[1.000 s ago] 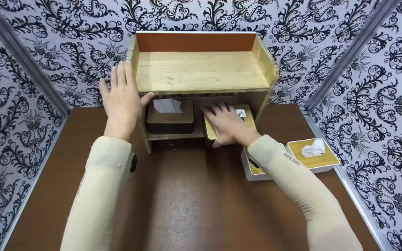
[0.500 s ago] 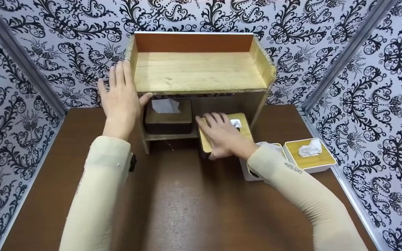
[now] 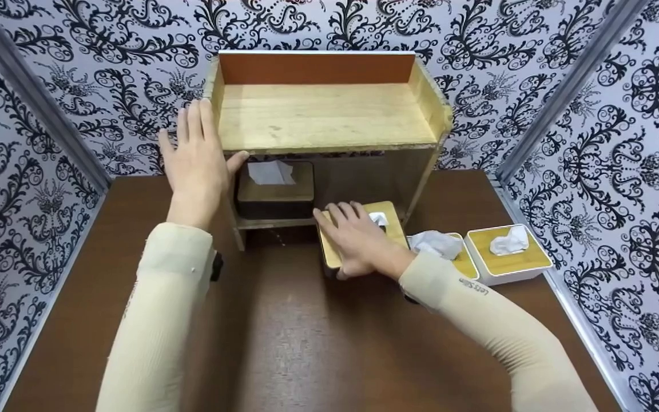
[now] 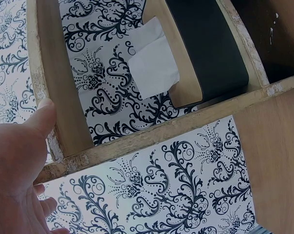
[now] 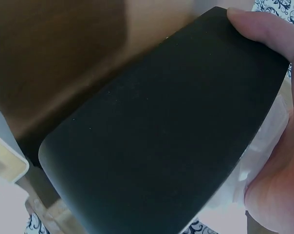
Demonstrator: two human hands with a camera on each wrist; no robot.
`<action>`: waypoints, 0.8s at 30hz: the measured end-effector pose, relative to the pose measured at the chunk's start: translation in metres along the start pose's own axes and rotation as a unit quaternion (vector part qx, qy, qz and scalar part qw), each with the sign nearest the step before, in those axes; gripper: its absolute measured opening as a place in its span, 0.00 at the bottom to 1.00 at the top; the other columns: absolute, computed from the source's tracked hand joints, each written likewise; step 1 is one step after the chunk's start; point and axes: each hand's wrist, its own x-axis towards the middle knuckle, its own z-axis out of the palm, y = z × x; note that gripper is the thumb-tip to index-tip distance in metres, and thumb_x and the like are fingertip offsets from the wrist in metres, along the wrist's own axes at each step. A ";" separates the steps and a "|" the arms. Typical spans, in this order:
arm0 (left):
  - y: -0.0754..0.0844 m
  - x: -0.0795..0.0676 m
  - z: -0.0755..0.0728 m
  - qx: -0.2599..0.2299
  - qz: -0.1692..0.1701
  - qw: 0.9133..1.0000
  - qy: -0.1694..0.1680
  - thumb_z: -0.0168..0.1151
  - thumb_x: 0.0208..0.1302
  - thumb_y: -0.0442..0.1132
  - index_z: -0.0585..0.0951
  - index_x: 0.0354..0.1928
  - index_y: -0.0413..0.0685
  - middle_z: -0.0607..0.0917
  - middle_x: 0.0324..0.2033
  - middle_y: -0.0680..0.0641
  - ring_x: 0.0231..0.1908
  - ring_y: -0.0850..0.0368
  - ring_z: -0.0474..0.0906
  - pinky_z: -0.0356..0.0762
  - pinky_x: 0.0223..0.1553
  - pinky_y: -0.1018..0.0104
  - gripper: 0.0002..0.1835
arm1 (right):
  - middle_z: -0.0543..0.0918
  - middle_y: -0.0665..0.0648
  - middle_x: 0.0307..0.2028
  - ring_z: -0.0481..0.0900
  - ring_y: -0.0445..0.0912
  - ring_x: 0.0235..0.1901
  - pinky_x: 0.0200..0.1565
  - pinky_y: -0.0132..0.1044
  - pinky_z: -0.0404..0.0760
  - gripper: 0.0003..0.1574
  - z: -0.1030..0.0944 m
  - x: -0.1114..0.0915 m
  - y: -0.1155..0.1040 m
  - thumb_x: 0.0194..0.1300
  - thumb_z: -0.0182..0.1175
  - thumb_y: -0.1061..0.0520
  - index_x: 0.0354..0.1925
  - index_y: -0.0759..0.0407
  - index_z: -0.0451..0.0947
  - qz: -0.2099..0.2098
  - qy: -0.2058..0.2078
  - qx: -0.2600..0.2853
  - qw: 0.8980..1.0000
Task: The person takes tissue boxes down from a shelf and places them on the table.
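My right hand grips a tissue box with a light wooden lid and black sides. Its fingers reach over the lid's left edge, and the thumb is at the near side. In the right wrist view, the black side of this box fills most of the picture. With straight fingers, my left hand rests against the left side of a wooden shelf unit; its thumb touches the front edge. Inside the lower compartment, at the left, sits another dark tissue box with a white tissue sticking out.
Two white tissue boxes with wooden lids stand on the brown table at the right: a nearer one, partly behind my right forearm, and a farther one. Patterned walls enclose the table.
My right hand has drawn the black-sided tissue box from the shelf's right lower compartment toward me and slightly left. My left hand has stayed against the shelf unit.
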 end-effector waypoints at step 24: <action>0.001 -0.002 -0.002 0.002 -0.001 1.000 -0.010 0.48 0.66 0.68 0.23 0.75 0.46 0.31 0.77 0.42 0.77 0.42 0.35 0.34 0.74 0.34 0.57 | 0.59 0.67 0.72 0.59 0.62 0.70 0.72 0.59 0.58 0.85 0.038 -0.007 -0.025 0.34 0.72 0.25 0.77 0.57 0.40 -0.009 -0.019 -0.003 1.000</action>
